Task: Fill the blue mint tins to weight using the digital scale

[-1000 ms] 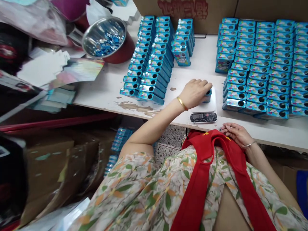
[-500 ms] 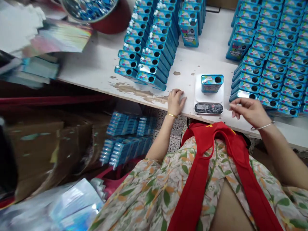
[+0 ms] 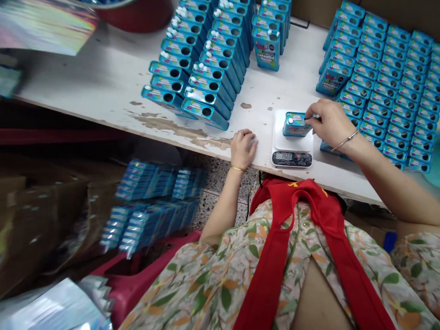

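A blue candy tin [image 3: 295, 125] stands on a small white digital scale [image 3: 292, 147] near the table's front edge. My right hand [image 3: 328, 123] is over the tin's right end, fingers pinched together at its top hole; what they pinch is too small to name. My left hand [image 3: 243, 147] rests on the table edge just left of the scale, fingers curled loosely and holding nothing that I can see.
Rows of blue tins [image 3: 201, 59] lie left of the scale and a larger block of them [image 3: 385, 78] to the right. A red bowl [image 3: 137, 13] sits at the back left. More tins [image 3: 151, 206] fill a red crate under the white table [image 3: 85, 87].
My right hand has moved from the table edge up to the tin on the scale. My left hand, which set the tin down a second ago, stays at the table edge.
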The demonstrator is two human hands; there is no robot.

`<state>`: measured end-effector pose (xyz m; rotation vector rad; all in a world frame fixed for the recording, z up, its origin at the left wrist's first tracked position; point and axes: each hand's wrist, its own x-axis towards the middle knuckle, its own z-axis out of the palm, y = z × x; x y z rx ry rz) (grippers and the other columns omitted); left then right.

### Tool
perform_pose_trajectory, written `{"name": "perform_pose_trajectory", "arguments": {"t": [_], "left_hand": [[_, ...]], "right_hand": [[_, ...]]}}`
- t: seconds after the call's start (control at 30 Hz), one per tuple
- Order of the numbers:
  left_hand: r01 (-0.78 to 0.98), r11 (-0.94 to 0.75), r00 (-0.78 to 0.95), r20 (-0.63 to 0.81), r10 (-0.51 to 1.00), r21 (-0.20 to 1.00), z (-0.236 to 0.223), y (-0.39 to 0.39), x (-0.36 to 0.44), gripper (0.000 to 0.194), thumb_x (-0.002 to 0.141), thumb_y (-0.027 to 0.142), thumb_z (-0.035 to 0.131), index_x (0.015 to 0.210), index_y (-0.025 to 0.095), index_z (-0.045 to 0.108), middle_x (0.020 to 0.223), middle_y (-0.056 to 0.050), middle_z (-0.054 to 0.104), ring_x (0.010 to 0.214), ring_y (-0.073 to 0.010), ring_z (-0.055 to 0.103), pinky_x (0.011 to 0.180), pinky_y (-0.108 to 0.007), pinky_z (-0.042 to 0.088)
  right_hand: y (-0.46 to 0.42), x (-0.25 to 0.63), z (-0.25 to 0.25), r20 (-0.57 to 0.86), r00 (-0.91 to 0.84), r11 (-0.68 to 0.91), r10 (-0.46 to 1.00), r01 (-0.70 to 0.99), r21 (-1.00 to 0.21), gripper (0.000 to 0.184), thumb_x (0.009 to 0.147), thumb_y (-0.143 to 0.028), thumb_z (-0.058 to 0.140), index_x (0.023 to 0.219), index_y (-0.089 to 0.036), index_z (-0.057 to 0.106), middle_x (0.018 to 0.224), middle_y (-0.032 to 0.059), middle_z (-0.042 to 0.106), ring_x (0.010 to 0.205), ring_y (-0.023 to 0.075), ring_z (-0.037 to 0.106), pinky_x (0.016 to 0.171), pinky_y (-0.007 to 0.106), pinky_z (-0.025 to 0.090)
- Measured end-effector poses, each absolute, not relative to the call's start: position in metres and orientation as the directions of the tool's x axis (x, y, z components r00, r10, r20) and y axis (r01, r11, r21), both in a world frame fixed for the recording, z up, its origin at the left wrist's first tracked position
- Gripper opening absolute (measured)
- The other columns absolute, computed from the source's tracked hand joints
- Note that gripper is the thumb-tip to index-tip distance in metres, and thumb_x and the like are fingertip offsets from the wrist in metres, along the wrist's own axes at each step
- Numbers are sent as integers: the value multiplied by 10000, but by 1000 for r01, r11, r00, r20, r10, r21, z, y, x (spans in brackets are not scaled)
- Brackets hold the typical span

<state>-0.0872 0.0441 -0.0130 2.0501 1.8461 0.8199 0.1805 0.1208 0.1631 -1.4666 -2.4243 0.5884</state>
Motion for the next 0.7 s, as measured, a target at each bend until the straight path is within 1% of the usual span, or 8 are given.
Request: {"name": "perform_pose_trajectory", "arguments": {"t": [0.07,0.2,0.27,0.37,0.47,0.53,0.6,0.7], "left_hand": [[819,-156,28,234,972,552,-14,44,-87,205,923,334,504,1045,207,609,1159,-127,603,1138,-258,545,983,-427,452],[808,-144,7,235,972,571,-6,42,-84,252,941,363,476,1084,205,611,1145,-125,608,1124,-252,556,978,-421,460],[789,-166,-15,290,957,591,10,39,-75,337,969,416,431,1174,202,590,1161,-126,607,1130,-243,559,987,-417,454],[776,-292,48,409,911,560,46,37,-55,491,965,554,398,1318,240,531,1318,-121,563,1263,-252,500,1083,-450,378],[770,-424,203,447,871,477,76,43,-31,610,917,684,379,1353,280,519,1466,-86,484,1407,-276,376,1188,-500,219],[766,-460,266,430,863,449,85,53,-17,640,914,709,342,1350,278,525,1502,-70,465,1448,-272,329,1219,-510,128],[758,-488,311,418,854,433,86,63,-5,644,919,708,325,1341,268,533,1514,-64,462,1465,-261,313,1233,-506,72],[722,-543,376,415,828,429,86,72,10,598,901,699,405,1298,283,568,1507,-46,478,1472,-271,314,1239,-527,41]], "right_hand": [[122,178,162,-19,-463,412,886,807,-422,125,805,-59,639,892,-112,710,877,79,609,857,214,610,883,379,491],[124,181,158,77,-504,473,860,733,-489,93,871,-185,637,937,-145,689,951,82,602,918,218,588,877,371,478],[123,187,160,124,-496,483,859,707,-516,119,900,-249,630,954,-157,681,964,85,606,932,221,586,876,372,475],[118,206,170,186,-434,463,881,716,-523,165,922,-312,613,956,-166,681,953,89,629,919,227,602,860,388,484],[105,243,185,266,-271,375,925,759,-532,201,913,-384,617,914,-199,695,899,74,652,853,233,629,806,412,502],[93,280,191,257,-103,240,961,771,-589,233,897,-458,625,906,-238,700,853,58,653,747,230,633,705,416,502],[79,326,191,215,87,78,973,750,-657,277,863,-533,643,905,-265,698,787,45,637,640,228,615,604,407,470],[57,408,179,222,355,-108,908,712,-694,318,810,-564,680,884,-255,694,700,35,597,575,224,592,555,387,423]]}}
